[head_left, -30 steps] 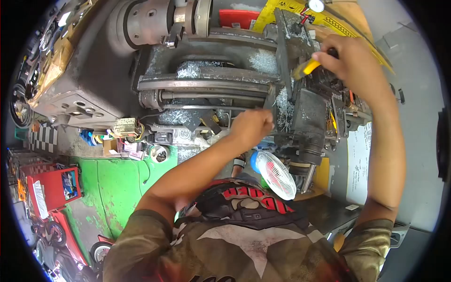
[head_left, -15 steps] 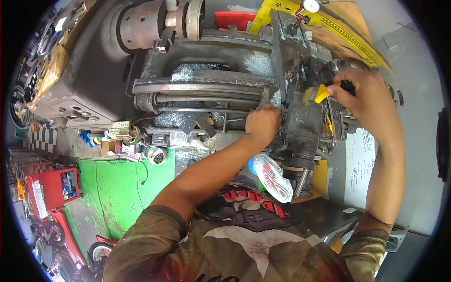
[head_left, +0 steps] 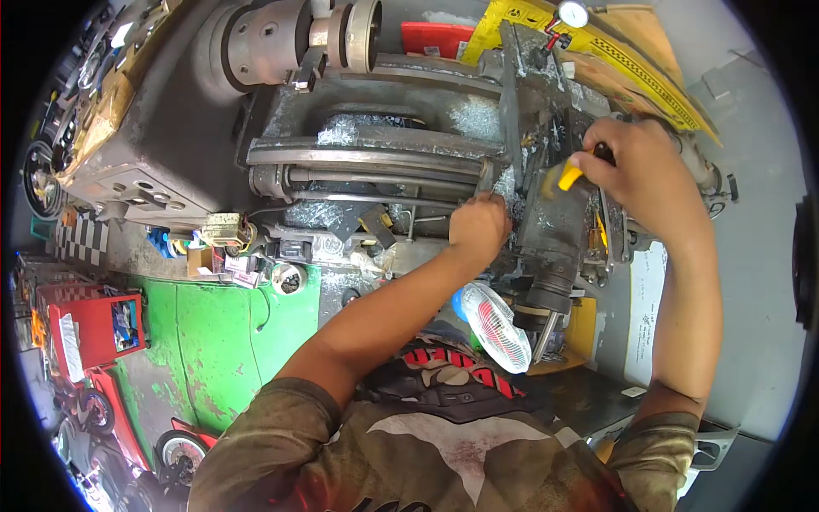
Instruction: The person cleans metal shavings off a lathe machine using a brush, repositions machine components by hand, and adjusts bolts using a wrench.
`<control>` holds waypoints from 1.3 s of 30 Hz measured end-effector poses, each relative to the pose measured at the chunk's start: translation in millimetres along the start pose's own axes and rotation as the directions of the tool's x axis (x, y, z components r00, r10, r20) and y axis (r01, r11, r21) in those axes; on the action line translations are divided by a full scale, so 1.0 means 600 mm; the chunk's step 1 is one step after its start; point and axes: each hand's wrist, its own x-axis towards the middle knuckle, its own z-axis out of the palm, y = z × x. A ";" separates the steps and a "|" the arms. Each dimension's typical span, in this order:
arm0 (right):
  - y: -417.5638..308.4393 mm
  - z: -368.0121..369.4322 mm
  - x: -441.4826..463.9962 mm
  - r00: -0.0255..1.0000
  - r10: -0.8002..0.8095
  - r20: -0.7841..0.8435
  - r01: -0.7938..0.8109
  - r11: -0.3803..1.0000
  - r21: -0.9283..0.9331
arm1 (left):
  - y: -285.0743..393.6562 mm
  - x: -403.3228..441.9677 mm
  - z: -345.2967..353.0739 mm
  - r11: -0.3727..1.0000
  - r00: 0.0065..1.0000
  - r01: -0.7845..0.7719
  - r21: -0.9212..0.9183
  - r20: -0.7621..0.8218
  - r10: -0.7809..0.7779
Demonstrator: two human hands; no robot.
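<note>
In the head view my right hand [head_left: 636,162] is closed round a paintbrush [head_left: 569,176] with a yellow section above its bristles. Its bristles, blurred, point down and left over the lathe carriage [head_left: 542,213], which carries metal chips. My left hand [head_left: 479,226] rests at the carriage's left side with its fingers curled in. What those fingers grip, if anything, is hidden. Pale chips [head_left: 505,181] lie just above it. The lathe chuck [head_left: 269,43] is at the upper left, above the bed rails [head_left: 367,158].
A dial gauge [head_left: 572,14] stands at the top behind the carriage. Below the carriage is a white fan [head_left: 499,328], close to my body. Chip piles [head_left: 475,118] lie in the bed. A red cabinet [head_left: 90,333] stands at the left on the green floor [head_left: 222,341].
My right hand has shifted slightly left, and the brush has swung down and left over the carriage. My left hand keeps its place on the machine. The whole view has shifted a little.
</note>
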 end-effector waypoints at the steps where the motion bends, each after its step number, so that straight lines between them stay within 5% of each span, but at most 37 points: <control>1: -0.005 -0.007 0.001 1.000 0.020 0.019 -0.020 1.000 0.001 | -0.005 -0.002 -0.004 0.997 1.000 0.002 -0.073 0.015 -0.001; 4: -0.016 -0.030 0.002 0.994 0.081 0.072 -0.081 0.997 -0.003 | -0.028 -0.008 -0.026 0.957 0.999 0.011 -0.290 0.053 0.004; 6: -0.013 -0.036 -0.007 0.994 0.075 0.080 -0.073 0.997 -0.022 | -0.057 -0.015 -0.064 0.702 0.920 0.372 -0.607 0.342 -0.191; 7: -0.010 -0.037 -0.014 0.993 0.065 0.095 -0.062 0.997 -0.039 | -0.072 -0.020 -0.084 0.703 0.921 0.372 -0.606 0.338 -0.195; 9: -0.006 -0.040 -0.024 0.992 0.041 0.119 -0.033 0.997 -0.071 | -0.103 -0.027 -0.123 -0.151 0.707 0.659 -0.737 0.675 -0.208; 10: -0.005 -0.039 -0.026 0.993 0.030 0.112 -0.023 0.997 -0.067 | -0.119 -0.032 -0.140 -0.148 0.713 0.652 -0.744 0.667 -0.217; 14: -0.006 -0.024 -0.025 0.998 -0.029 0.051 0.028 1.000 0.010 | -0.175 -0.068 -0.207 -0.544 0.745 0.522 -0.657 0.661 -0.084; 17: -0.015 -0.027 -0.026 0.999 -0.019 0.036 0.018 0.999 0.027 | -0.157 -0.084 -0.275 -0.623 0.773 0.440 -0.646 0.626 -0.103; 19: -0.017 -0.031 -0.026 0.984 0.067 0.165 -0.050 0.993 -0.109 | -0.130 -0.094 -0.326 -0.703 0.792 0.374 -0.605 0.603 -0.097; 24: -0.050 -0.003 0.011 0.991 -0.031 0.127 0.036 0.999 -0.037 | -0.062 -0.140 -0.440 -0.592 0.876 0.440 -0.676 0.468 0.117; 26: -0.060 -0.015 0.017 0.987 -0.024 0.157 0.032 0.998 -0.048 | -0.022 -0.152 -0.509 -0.084 0.906 0.407 -0.910 0.390 0.163; 27: -0.064 -0.026 0.020 0.982 -0.018 0.186 0.030 0.998 -0.057 | -0.017 -0.156 -0.507 -0.091 0.901 0.420 -0.903 0.403 0.165; 29: -0.070 -0.030 0.025 0.968 -0.009 0.251 0.026 0.998 -0.065 | -0.008 -0.166 -0.500 0.150 0.943 -0.051 -0.987 0.002 0.332; 32: -0.059 0.001 0.032 0.954 -0.068 0.291 0.115 0.982 -0.147 | -0.031 -0.176 -0.505 0.355 0.928 0.055 -0.933 0.179 0.328; 34: -0.070 0.021 0.053 0.991 -0.109 0.076 0.105 0.993 0.054 | -0.048 -0.183 -0.500 0.533 0.893 0.121 -0.837 0.327 0.310; 37: -0.096 0.007 0.064 0.998 -0.033 0.052 0.030 0.998 0.059 | -0.109 -0.212 -0.469 0.634 0.895 0.194 -0.749 0.400 0.199; 39: -0.099 -0.006 0.067 0.999 0.036 0.019 -0.037 0.997 0.063 | -0.155 -0.242 -0.446 0.542 0.774 0.599 -0.589 0.599 -0.204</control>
